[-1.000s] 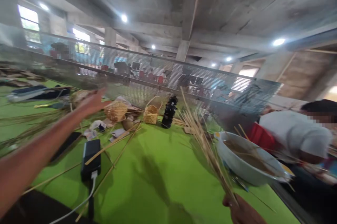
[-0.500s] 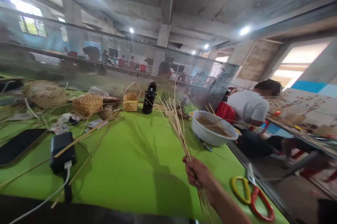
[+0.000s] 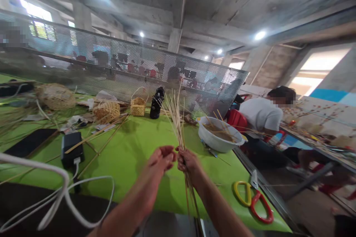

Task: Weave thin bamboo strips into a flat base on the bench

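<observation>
Head view: the bundle of thin strips (image 3: pixel 179 134) could slip or splay if my grip loosens, because its upper ends fan out and I see nothing binding them. Its leftmost tips reach across the black bottle (image 3: pixel 155 109) in this view, so a careless swing left might knock it. The strips run steeply through my right fingers (image 3: pixel 181 163), which close round them partway down, tails hanging toward me. My left fingers (image 3: pixel 167 151) curl just beside the bundle; whether they pinch any strip, I cannot tell. Farther out on the counter (image 3: pixel 133 137), a white bowl (image 3: pixel 213 143) sits to the right, scissors (image 3: pixel 256 194) with 2 coloured loops lie nearer me, and a white cable (image 3: pixel 66 190) loops at left, where it could get caught.
</observation>
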The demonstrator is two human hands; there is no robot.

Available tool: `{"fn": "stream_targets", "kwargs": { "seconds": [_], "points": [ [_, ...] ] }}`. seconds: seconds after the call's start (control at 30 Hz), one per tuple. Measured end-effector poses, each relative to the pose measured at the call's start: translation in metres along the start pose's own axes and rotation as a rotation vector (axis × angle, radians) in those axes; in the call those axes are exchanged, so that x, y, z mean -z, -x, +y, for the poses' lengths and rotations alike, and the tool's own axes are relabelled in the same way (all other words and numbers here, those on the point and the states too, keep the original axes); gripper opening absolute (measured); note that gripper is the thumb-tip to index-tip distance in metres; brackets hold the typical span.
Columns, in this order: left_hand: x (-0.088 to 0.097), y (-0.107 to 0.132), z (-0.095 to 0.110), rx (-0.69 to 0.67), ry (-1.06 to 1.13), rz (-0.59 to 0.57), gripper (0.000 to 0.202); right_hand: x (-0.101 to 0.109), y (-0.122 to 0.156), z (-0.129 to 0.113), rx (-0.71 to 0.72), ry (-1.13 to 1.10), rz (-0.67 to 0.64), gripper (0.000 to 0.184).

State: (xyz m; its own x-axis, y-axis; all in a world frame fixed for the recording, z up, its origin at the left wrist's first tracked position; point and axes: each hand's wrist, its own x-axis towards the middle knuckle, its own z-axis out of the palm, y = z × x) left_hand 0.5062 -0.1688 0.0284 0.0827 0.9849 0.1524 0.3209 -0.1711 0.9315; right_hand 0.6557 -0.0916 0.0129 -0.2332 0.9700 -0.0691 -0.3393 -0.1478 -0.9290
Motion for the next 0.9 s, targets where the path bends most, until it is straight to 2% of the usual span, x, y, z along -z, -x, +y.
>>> {"fn": "stream_targets", "kwargs": {
  "seconds": [0.07, 0.13, 0.2, 0.27, 0.4, 0.47, 0.53, 0.63, 0.77, 0.83, 0.9],
  "points": [
    [-0.004, -0.035, 0.019, 0.053, 0.269, 0.121, 0.038, -0.012, -0.013, -0.011, 0.061, -0.022, 0.011, 0.040],
    [-0.001, -0.076, 0.032, 0.120, 0.339, 0.175, 0.040, -0.025, -0.028, -0.022, 0.138, -0.057, 0.027, 0.039],
    [0.009, -0.112, 0.038, 0.130, 0.344, 0.142, 0.041, -0.041, -0.043, -0.030, 0.205, -0.099, 0.042, 0.040],
    [0.025, -0.139, 0.041, 0.114, 0.350, 0.051, 0.040, -0.059, -0.054, -0.030, 0.245, -0.139, 0.051, 0.041],
    [0.057, -0.164, 0.039, 0.089, 0.329, -0.110, 0.033, -0.103, -0.063, -0.001, 0.251, -0.196, 0.029, 0.041],
    [0.069, -0.166, 0.032, 0.115, 0.295, -0.160, 0.028, -0.120, -0.062, 0.021, 0.217, -0.216, -0.053, 0.043],
    [0.078, -0.163, 0.021, 0.155, 0.254, -0.210, 0.025, -0.129, -0.057, 0.040, 0.146, -0.181, -0.153, 0.046],
    [0.086, -0.153, -0.001, 0.201, 0.222, -0.276, 0.020, -0.118, -0.050, 0.053, 0.013, 0.060, -0.284, 0.050],
    [0.087, -0.140, -0.029, 0.224, 0.249, -0.289, 0.021, -0.069, -0.050, 0.034, -0.110, 0.476, -0.450, 0.045],
    [0.081, -0.138, -0.038, 0.238, 0.275, -0.300, 0.024, -0.041, -0.058, 0.015, -0.087, 0.577, -0.439, 0.044],
    [0.073, -0.139, -0.045, 0.253, 0.306, -0.322, 0.028, -0.016, -0.071, -0.003, 0.011, 0.602, -0.301, 0.045]
  ]
}}
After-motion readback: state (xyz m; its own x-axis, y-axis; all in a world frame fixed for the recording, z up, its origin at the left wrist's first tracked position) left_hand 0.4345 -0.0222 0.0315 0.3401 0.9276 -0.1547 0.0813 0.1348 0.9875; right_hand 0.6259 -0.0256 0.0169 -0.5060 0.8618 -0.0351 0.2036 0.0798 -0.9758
